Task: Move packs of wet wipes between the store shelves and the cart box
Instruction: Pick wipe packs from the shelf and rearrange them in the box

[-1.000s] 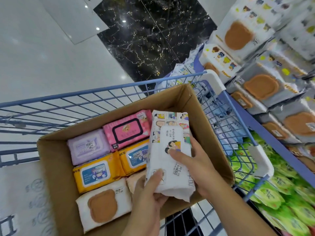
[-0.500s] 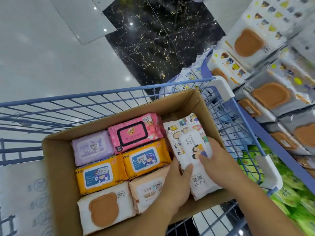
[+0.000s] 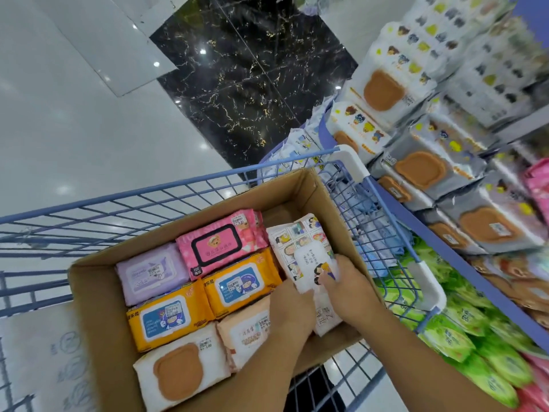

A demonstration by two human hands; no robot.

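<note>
Both hands are reaching down into the box (image 3: 99,307). Right hand (image 3: 347,289) is gripping the cartoon pack (image 3: 297,242), thumb on its lid; the pack is lying along the box's right wall. Left hand (image 3: 292,307) is covering the pack's near-left edge. Its fingers are hidden, so I cannot tell its grip.

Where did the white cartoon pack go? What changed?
The cartoon wipes pack went down from above the cardboard box into its right side, now lying nearly flat. The left hand and right hand still hold it. The other packs in the box stayed put.
</note>
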